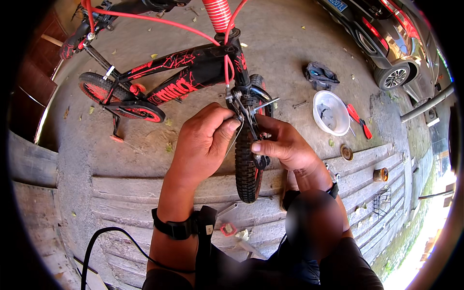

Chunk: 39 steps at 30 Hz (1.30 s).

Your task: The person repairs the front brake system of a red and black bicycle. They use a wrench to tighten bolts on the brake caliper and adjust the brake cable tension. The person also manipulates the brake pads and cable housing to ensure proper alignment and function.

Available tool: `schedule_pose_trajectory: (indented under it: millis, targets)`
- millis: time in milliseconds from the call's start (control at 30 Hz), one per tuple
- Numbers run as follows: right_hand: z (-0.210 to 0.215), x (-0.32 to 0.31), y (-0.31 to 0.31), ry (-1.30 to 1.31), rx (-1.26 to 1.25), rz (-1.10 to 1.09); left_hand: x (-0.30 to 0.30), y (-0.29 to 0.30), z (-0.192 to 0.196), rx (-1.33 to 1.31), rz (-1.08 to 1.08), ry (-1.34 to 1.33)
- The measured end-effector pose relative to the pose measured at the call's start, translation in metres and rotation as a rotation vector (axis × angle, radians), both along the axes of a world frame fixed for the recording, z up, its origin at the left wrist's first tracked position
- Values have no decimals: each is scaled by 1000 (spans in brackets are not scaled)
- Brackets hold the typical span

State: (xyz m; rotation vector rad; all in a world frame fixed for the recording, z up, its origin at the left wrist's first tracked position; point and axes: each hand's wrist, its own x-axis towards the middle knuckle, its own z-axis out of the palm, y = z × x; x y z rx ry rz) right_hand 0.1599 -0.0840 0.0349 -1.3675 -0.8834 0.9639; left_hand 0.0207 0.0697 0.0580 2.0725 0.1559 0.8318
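Note:
A black and red bicycle (186,72) stands before me with its knobby front tire (246,179) toward me. My left hand (205,140) is closed, thumb and forefinger pinching the thin brake cable (234,143) beside the front brake (238,105). The cable's loose end trails below those fingers. On the tire's other side, my right hand (285,145) has its thumb and fingers closed around the brake arm (259,145), its fingertips partly hidden. A slim silver rod-like tool (267,105) sticks out to the right from the brake, just above my right hand.
To the right lie a white plastic basin (317,113), red-handled pliers (354,115) and a dark tool bag (321,76). Closer are a round lid (346,152), a small tin (381,174) and a wire rack (382,202) on ridged concrete. A car (367,38) stands far right.

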Motion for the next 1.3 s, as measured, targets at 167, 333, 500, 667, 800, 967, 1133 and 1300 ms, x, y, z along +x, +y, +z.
schedule_pose_trajectory:
  millis: [167, 333, 500, 667, 800, 967, 1133, 1300]
  targets:
    - [10, -3, 0, 66, -75, 19, -1, 0, -1, -19, 6, 1]
    - [5, -5, 3, 17, 3, 2, -2, 0, 0, -25, 25, -18]
    - [5, -7, 2, 49, -2, -8, 2, 0, -5, 196, 134, -84]
    - [6, -9, 5, -32, 15, -58, -3, -3, -10, -176, 131, 34]
    - [-6, -1, 13, 35, 76, -16, -12, 3, -17, -312, 222, -72]
    - [15, 7, 4, 111, -3, 103, -49, 27, -53, -320, 320, 290]
    - [31, 15, -9, 112, 37, 211, -92, 25, -140, -168, 173, 981]
    - [36, 33, -13, 97, 34, 360, -100, -79, -247, 346, -586, 1342]
